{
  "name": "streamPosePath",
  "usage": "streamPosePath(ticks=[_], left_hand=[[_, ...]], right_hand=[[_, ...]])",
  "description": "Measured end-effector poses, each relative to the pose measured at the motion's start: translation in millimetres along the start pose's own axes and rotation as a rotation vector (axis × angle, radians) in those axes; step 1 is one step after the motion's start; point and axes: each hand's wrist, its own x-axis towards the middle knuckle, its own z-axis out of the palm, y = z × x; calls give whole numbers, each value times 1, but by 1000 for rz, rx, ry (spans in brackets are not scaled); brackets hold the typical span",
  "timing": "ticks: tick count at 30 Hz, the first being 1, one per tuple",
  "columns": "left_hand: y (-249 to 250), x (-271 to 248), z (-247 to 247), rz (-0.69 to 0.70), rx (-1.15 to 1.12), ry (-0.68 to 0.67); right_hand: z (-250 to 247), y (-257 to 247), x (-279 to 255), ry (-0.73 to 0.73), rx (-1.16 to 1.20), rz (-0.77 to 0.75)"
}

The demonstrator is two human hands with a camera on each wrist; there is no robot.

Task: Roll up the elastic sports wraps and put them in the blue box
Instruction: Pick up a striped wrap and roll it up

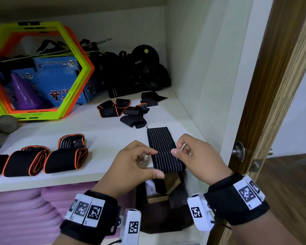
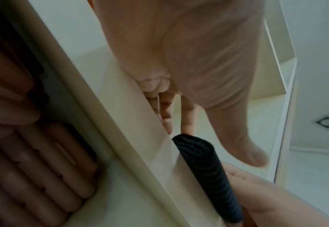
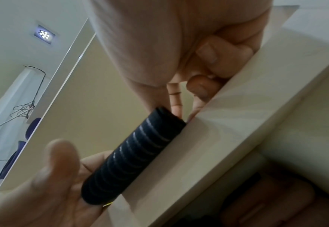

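A black wrap with thin white stripes [image 1: 162,144] lies flat on the white shelf [image 1: 99,133] near its front right corner. Its near end is rolled into a tight roll [image 2: 202,172] [image 3: 136,155] at the shelf edge. My left hand [image 1: 157,163] pinches the roll's left end between forefinger and thumb. My right hand [image 1: 177,150] grips the right end, thumb on top. The blue box [image 1: 60,76] stands at the back left, behind the hexagon rings. Three rolled orange-edged wraps [image 1: 25,161] sit at the front left. Several loose wraps [image 1: 124,108] lie mid-shelf.
Green and orange hexagon rings [image 1: 74,89] lean across the blue box. Black wheels and straps [image 1: 145,68] fill the back corner. A grey ball [image 1: 5,123] sits at the left. The cabinet side wall [image 1: 201,85] and a wooden door [image 1: 265,103] close the right. Pink mats [image 1: 34,206] lie below.
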Motion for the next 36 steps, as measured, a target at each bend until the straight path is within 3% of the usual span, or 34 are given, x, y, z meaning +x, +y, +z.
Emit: streamPosePath(ticks=[3, 9, 15, 20, 26, 32, 36], left_hand=[[0, 0, 1, -27, 89, -12], [2, 4, 2, -47, 66, 25], [7, 19, 10, -153, 256, 76], [9, 17, 5, -195, 91, 35], [12, 18, 12, -253, 71, 112], [6, 23, 17, -262, 121, 247], [9, 19, 16, -184, 135, 207]], right_hand=[[-1, 5, 1, 26, 36, -20], [-9, 14, -6, -55, 228, -72], [1, 13, -5, -7, 24, -60], [6, 5, -4, 54, -73, 26], [11, -10, -4, 148, -178, 132], [16, -28, 2, 42, -282, 195], [7, -25, 13, -39, -26, 237]])
